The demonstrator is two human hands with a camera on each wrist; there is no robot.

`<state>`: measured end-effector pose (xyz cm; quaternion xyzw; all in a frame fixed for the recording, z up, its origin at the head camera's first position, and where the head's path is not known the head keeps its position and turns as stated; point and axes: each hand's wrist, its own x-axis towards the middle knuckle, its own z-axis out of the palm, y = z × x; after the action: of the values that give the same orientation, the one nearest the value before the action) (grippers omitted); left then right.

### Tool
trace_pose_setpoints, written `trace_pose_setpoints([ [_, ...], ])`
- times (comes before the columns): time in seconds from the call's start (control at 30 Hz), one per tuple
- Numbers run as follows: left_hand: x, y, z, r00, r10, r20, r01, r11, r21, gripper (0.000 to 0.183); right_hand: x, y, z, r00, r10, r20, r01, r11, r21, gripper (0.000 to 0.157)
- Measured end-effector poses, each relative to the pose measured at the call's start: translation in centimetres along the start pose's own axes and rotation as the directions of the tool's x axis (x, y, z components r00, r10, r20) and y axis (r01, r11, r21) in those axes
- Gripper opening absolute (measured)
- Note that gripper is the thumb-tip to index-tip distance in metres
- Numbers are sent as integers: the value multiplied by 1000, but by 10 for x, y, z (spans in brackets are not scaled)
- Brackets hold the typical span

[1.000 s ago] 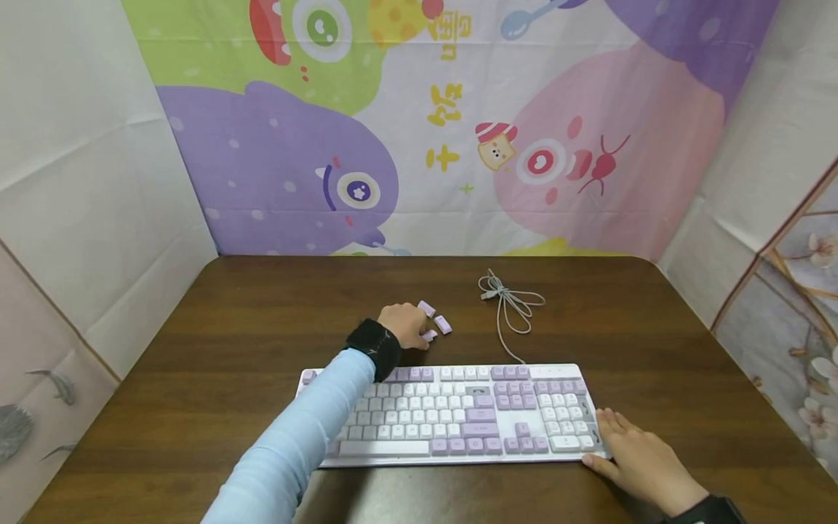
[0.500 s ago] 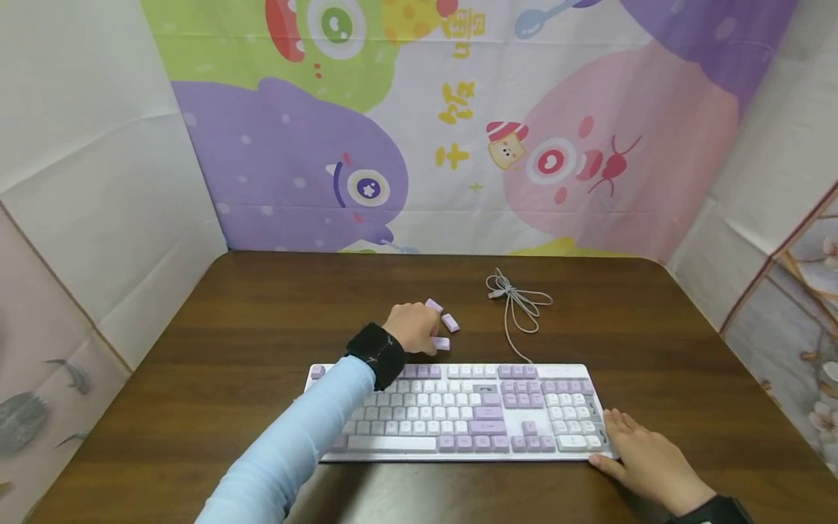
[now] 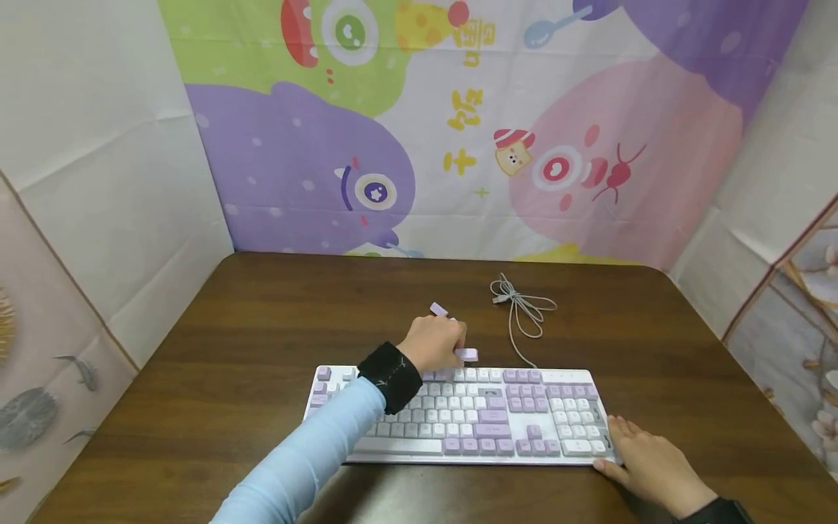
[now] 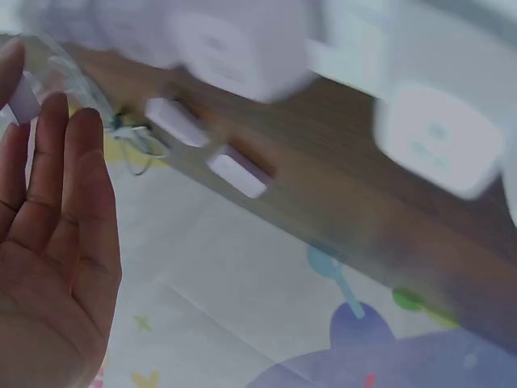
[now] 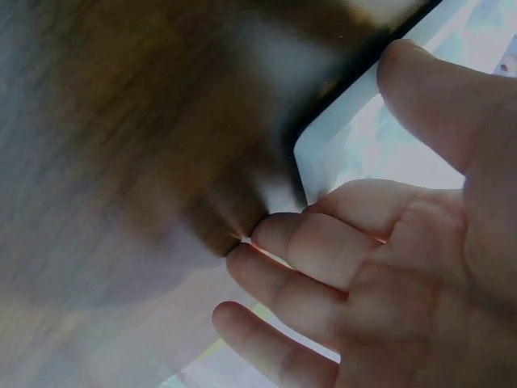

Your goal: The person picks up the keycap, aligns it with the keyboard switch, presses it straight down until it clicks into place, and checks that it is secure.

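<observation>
My left hand (image 3: 432, 342) pinches a lilac keycap (image 3: 467, 354) between thumb and fingertips, just above the back edge of the keyboard. In the left wrist view this keycap (image 4: 24, 101) shows at the left edge, between the thumb and a finger. The white and lilac keyboard (image 3: 452, 447) lies across the desk, partly covered by the left forearm. At its front right corner my right hand (image 3: 655, 462) rests with fairly straight fingers along the side and the thumb at the front edge.
Two loose lilac keycaps (image 4: 240, 171) lie on the desk behind the keyboard; the left hand mostly hides one of them in the head view. A bundled white cable (image 3: 520, 298) runs from the keyboard's back edge. A cartoon-printed cloth (image 3: 471, 218) hangs behind the wooden desk (image 3: 294, 306).
The left hand has taken up one lilac keycap from the loose group and brought it right and nearer to the keyboard. The right hand stays at the keyboard's corner. The head view has shifted slightly.
</observation>
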<state>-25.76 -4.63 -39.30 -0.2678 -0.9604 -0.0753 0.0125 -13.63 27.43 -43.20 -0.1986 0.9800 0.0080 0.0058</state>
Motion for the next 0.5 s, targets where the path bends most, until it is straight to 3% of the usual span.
trace_pose_setpoints([
  [0.1, -3, 10, -2, 1000, -7, 19, 8, 1000, -30, 23, -2, 0, 0, 1000, 3, 24, -3, 1000, 3, 65],
  [0.27, -9, 27, -2, 999, 38, 15, -38, 999, -27, 24, -4, -1, 0, 999, 11, 41, -12, 1000, 8, 65],
  [0.5, -16, 40, 6, 996, 69, -48, -70, 997, -19, 18, -3, -3, -1, 1000, 15, -1, -15, 1000, 8, 63],
])
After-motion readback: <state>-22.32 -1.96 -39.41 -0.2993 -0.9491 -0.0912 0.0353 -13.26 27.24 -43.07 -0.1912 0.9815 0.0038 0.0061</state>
